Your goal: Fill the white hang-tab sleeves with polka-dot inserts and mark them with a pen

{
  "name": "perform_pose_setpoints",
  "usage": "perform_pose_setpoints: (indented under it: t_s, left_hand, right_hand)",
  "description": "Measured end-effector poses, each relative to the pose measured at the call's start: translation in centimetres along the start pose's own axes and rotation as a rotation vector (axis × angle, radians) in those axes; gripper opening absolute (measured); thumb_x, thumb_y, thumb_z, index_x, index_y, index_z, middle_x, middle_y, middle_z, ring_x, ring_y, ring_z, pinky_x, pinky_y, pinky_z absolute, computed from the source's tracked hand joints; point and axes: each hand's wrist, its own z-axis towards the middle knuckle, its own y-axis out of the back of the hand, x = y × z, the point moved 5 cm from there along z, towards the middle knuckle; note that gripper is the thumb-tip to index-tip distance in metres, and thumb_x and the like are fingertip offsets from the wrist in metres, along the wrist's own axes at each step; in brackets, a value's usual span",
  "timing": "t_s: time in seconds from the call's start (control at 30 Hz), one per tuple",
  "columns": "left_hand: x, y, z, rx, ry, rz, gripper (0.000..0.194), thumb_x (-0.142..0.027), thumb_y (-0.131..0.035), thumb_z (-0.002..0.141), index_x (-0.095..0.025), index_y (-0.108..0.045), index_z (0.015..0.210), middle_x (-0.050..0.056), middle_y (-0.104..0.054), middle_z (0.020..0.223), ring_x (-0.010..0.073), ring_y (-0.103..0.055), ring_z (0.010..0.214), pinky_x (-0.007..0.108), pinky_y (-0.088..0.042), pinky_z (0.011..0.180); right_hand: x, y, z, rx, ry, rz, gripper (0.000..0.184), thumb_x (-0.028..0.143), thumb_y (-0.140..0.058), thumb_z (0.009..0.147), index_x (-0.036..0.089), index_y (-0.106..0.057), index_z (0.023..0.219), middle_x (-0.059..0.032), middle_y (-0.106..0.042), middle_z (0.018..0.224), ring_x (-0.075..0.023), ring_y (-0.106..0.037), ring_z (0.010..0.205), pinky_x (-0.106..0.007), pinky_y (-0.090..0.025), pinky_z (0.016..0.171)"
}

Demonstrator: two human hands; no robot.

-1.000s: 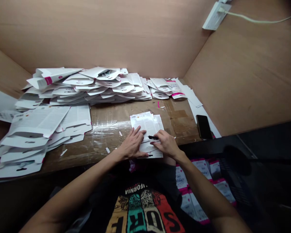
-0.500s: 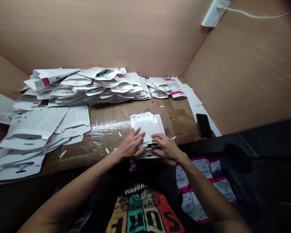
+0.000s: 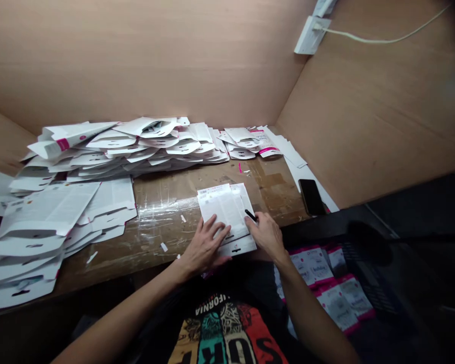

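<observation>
Resting apart, the left hand (image 3: 207,246) and right hand (image 3: 264,235) both touch the white card stack (image 3: 223,208).

Matt white card (image 3: 223,210) — scuffed wooden bench (image 3: 212,174), glossy tape (image 3: 163,212)

Right in front of me on the bench (image 3: 163,265), a small stack of cards (image 3: 223,207) lies under my left hand (image 3: 207,247), with my right hand (image 3: 263,235) on its right edge. Behind them, along the back wall (image 3: 136,65), runs a long heap of cards (image 3: 136,146). A second heap (image 3: 56,212) sits at the bench's left end. To my right, a phone (image 3: 310,197) lies on loose sheets (image 3: 307,174) beside the right wall (image 3: 375,101), which carries a socket (image 3: 311,35). Below the bench edge on my right, more packs (image 3: 326,285) lie in a bin (image 3: 375,288).
</observation>
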Motion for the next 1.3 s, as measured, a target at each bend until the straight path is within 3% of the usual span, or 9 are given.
perform_pose_setpoints:
  t_s: [0.23,0.5,0.63,0.77,0.87,0.93,1.1,1.2,1.3]
  left_hand:
    - [0.8,-0.1,1.9,-0.130,-0.053,-0.052,0.052,-0.032,-0.063,0.100,-0.023,-0.055,0.151,0.015,-0.064,0.142,0.0372,-0.049,0.146,0.062,-0.041,0.123]
    - [2.6,1.3,2.5,-0.259,0.131,-0.196,0.043,-0.052,-0.077,0.090,-0.022,-0.065,0.119,0.015,-0.059,0.138,0.0390,-0.047,0.145,0.061,-0.047,0.118]
    - [4.9,2.0,1.8,-0.363,0.244,-0.436,0.038,-0.050,-0.071,0.094,-0.023,-0.065,0.120,0.013,-0.061,0.134,0.0336,-0.059,0.132,0.056,-0.053,0.112]
    - [10.4,2.8,0.6,-0.756,0.639,-0.830,0.063,-0.055,-0.069,0.094,-0.028,-0.047,0.147,0.015,-0.050,0.153,0.0315,-0.055,0.142,0.051,-0.055,0.112]
    - [12.4,2.2,1.6,-0.741,0.735,-1.052,0.063,-0.062,-0.052,0.102,-0.030,-0.037,0.155,0.014,-0.047,0.159,0.0294,-0.053,0.147,0.050,-0.051,0.118]
    - [12.6,2.1,2.3,-0.679,0.724,-0.974,0.063,-0.064,-0.049,0.103,-0.026,-0.042,0.154,0.015,-0.050,0.158,0.0306,-0.050,0.150,0.052,-0.044,0.124]
    - [12.3,1.6,0.9,-0.665,0.704,-0.622,0.076,-0.062,-0.065,0.095,-0.021,-0.046,0.156,0.018,-0.049,0.160,0.0359,-0.052,0.147,0.056,-0.045,0.122]
    - [12.2,1.3,-0.2,-0.621,0.656,-0.576,0.059,-0.059,-0.066,0.094,-0.022,-0.060,0.140,0.014,-0.068,0.139,0.0338,-0.068,0.128,0.056,-0.053,0.114]
    - [11.6,1.9,0.0,-0.601,0.579,-0.468,0.039,-0.053,-0.065,0.096,-0.024,-0.071,0.121,0.010,-0.076,0.120,0.0321,-0.074,0.112,0.055,-0.059,0.104]
  right_hand:
    - [1.1,-1.2,2.6,0.093,0.018,0.166,0.043,0.062,-0.060,0.100,0.020,-0.070,0.097,-0.0098,-0.076,0.084,-0.0245,-0.072,0.077,-0.028,-0.043,0.064]
    - [3.5,-3.0,5.5,0.347,0.017,0.791,0.039,0.042,-0.076,0.086,0.017,-0.071,0.115,-0.0095,-0.079,0.116,-0.0286,-0.075,0.106,-0.037,-0.058,0.090]
    - [6.6,-1.2,5.9,0.327,0.116,0.992,0.049,0.028,-0.074,0.079,0.019,-0.064,0.126,-0.0081,-0.078,0.124,-0.0262,-0.074,0.109,-0.038,-0.059,0.094]
    - [10.4,4.2,3.3,0.159,0.322,0.579,0.033,0.028,-0.064,0.090,0.025,-0.065,0.122,-0.0085,-0.079,0.107,-0.0273,-0.075,0.096,-0.038,-0.057,0.088]
    - [13.0,6.3,1.0,0.141,0.380,0.067,0.030,0.030,-0.065,0.092,0.024,-0.066,0.122,-0.0119,-0.078,0.090,-0.0318,-0.074,0.082,-0.041,-0.054,0.079]
    - [13.8,6.3,0.8,0.190,0.432,-0.106,0.035,0.025,-0.068,0.087,0.023,-0.067,0.122,-0.0132,-0.078,0.089,-0.0320,-0.074,0.080,-0.040,-0.052,0.077]
    - [8.4,7.6,7.1,0.237,0.484,0.193,0.027,0.023,-0.064,0.089,0.025,-0.073,0.115,-0.0078,-0.080,0.101,-0.0249,-0.074,0.088,-0.032,-0.054,0.079]
    - [1.6,11.9,14.2,0.067,0.367,0.566,0.031,0.027,-0.069,0.086,0.018,-0.072,0.116,-0.0093,-0.079,0.111,-0.0255,-0.073,0.096,-0.035,-0.058,0.084]
    - [-3.7,16.8,21.6,-0.104,0.108,0.611,0.030,0.023,-0.079,0.077,0.012,-0.074,0.105,-0.0134,-0.079,0.100,-0.0259,-0.073,0.085,-0.037,-0.059,0.079]
